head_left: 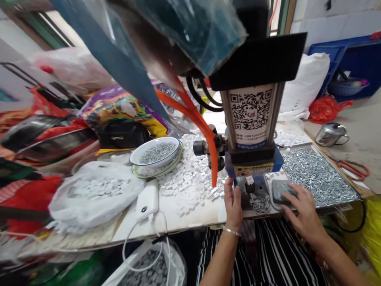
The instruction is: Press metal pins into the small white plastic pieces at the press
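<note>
A tabletop press (251,119) with a QR-code label stands in front of me. Beside the left edge of its base is my left hand (233,208), with thumb and forefinger stretched upward and nothing visible between them. Under the press head, a small white piece (249,180) sits on a dark post. Small metal parts (259,203) lie in front of that post. My right hand (305,212) is open, its fingers spread over the right side of a grey box-shaped block (281,191) at the right of the base.
Loose white pieces (190,171) cover the table to the left, near a bowl of metal pins (157,143), a white power bank (148,200) and a plastic bag of white pieces (98,190). On the right are a tray of pins (318,171), orange-handled scissors (355,169) and a metal cup (331,134).
</note>
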Demonstrator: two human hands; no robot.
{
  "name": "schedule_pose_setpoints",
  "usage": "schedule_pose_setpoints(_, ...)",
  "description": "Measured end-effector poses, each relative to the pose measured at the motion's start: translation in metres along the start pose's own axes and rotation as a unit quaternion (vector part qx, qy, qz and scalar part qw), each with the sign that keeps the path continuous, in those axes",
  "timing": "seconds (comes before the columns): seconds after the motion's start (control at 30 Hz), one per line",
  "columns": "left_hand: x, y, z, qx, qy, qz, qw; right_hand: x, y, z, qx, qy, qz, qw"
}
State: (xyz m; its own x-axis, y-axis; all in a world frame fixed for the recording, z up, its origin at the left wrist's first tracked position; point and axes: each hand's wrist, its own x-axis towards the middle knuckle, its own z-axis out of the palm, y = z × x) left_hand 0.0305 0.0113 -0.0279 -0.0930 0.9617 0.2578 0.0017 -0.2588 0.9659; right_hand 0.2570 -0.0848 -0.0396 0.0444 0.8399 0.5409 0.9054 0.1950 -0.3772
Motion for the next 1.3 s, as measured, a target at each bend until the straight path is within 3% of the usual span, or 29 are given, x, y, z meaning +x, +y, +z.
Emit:
schedule_pose_setpoints(0.23,-0.001,0.000,-0.004,0.016,-0.001,-0.015,1.000,-0.003,0.055,-0.011,-0.111,0.034,0.091,0.989)
schedule_pose_setpoints(0.33,-0.010,0.018,-0.006,0.079,0.007,0.056,0.995,-0.006,0.075,-0.015,-0.149,0.009,0.104,0.983)
schedule_pose_setpoints(0.4,-0.019,0.033,-0.005,0.143,-0.030,0.105,0.984,-0.006,0.083,-0.017,-0.148,-0.002,0.099,0.984)
schedule_pose_setpoints(0.53,-0.031,0.054,0.002,0.269,-0.140,0.127,0.944,0.000,0.087,-0.018,-0.112,-0.033,0.087,0.989)
schedule_pose_setpoints(0.67,-0.030,0.061,0.007,0.318,-0.162,0.116,0.927,0.007,0.085,-0.021,-0.072,-0.042,0.084,0.993)
schedule_pose_setpoints(0.83,-0.025,0.065,0.008,0.340,-0.200,0.106,0.913,0.013,0.081,-0.032,-0.004,0.015,0.101,0.995)
schedule_pose_setpoints(0.93,-0.024,0.065,0.007,0.327,-0.200,0.100,0.918,0.018,0.073,-0.039,0.031,0.052,0.139,0.988)
schedule_pose_setpoints(1.03,-0.024,0.064,0.005,0.284,-0.184,0.085,0.937,0.025,0.051,-0.044,0.079,0.039,0.148,0.985)
schedule_pose_setpoints(1.3,-0.026,0.064,0.007,0.292,-0.201,0.065,0.933,0.046,-0.039,-0.032,0.215,-0.077,0.027,0.973)
